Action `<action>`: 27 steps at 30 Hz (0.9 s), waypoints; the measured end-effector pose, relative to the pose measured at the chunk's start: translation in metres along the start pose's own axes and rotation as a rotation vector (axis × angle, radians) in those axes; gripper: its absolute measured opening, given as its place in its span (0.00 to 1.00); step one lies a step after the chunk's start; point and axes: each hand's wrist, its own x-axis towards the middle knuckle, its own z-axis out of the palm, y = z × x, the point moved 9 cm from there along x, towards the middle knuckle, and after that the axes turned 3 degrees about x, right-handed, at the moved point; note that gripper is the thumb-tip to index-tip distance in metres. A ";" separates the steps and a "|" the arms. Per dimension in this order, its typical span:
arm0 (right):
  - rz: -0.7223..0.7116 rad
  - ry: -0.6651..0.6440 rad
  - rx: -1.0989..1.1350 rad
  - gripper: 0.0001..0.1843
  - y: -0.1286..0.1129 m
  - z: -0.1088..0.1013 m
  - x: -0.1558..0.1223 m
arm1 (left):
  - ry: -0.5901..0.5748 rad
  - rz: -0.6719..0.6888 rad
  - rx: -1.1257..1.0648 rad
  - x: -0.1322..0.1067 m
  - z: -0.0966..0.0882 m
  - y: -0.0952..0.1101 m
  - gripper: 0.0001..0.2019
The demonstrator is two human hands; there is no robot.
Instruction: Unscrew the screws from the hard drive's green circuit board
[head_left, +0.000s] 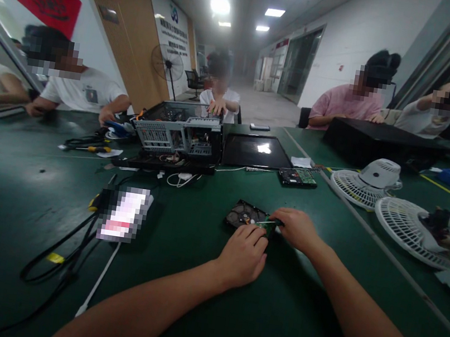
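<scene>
A hard drive (239, 213) lies on the green table in front of me, its dark metal underside and part of a green circuit board facing up. My left hand (244, 253) grips its near edge, fingers bent over the board. From the right, my right hand (294, 228) closes round the dark handle of a screwdriver (266, 222). The thin metal shaft reaches left over the circuit board, nearly level with it. Whether its tip touches the board I cannot tell, and the fingers hide part of the drive.
Beyond sit an opened computer case (157, 136), a dark flat panel (255, 153) and another hard drive (297, 177). A lit phone (125, 215) and black cable (30, 269) lie left. White fan parts (406, 226) stand right. Several people sit around the table (185, 207).
</scene>
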 end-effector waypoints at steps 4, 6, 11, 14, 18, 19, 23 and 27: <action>-0.011 -0.034 -0.044 0.17 -0.005 0.000 0.001 | 0.005 0.007 0.005 -0.001 0.001 0.000 0.17; -0.012 -0.041 -0.063 0.16 -0.007 -0.001 0.001 | 0.009 0.007 0.006 -0.001 0.002 0.000 0.17; -0.044 -0.057 -0.100 0.15 -0.014 -0.004 0.000 | 0.027 0.013 0.011 -0.001 0.004 -0.001 0.16; -0.054 -0.047 -0.098 0.17 -0.014 -0.004 -0.001 | 0.037 0.018 0.010 -0.001 0.003 -0.001 0.16; -0.051 -0.039 -0.085 0.19 -0.012 -0.003 -0.001 | 0.044 0.023 0.004 -0.001 0.001 -0.001 0.16; -0.052 -0.039 -0.086 0.19 -0.012 -0.003 -0.001 | 0.044 0.023 0.003 -0.001 0.001 -0.001 0.16; -0.052 -0.032 -0.092 0.19 -0.012 -0.002 -0.001 | 0.043 0.029 0.005 -0.001 0.001 0.000 0.16; -0.038 -0.033 -0.097 0.18 -0.012 -0.001 0.000 | 0.042 0.024 0.009 -0.001 0.001 -0.001 0.17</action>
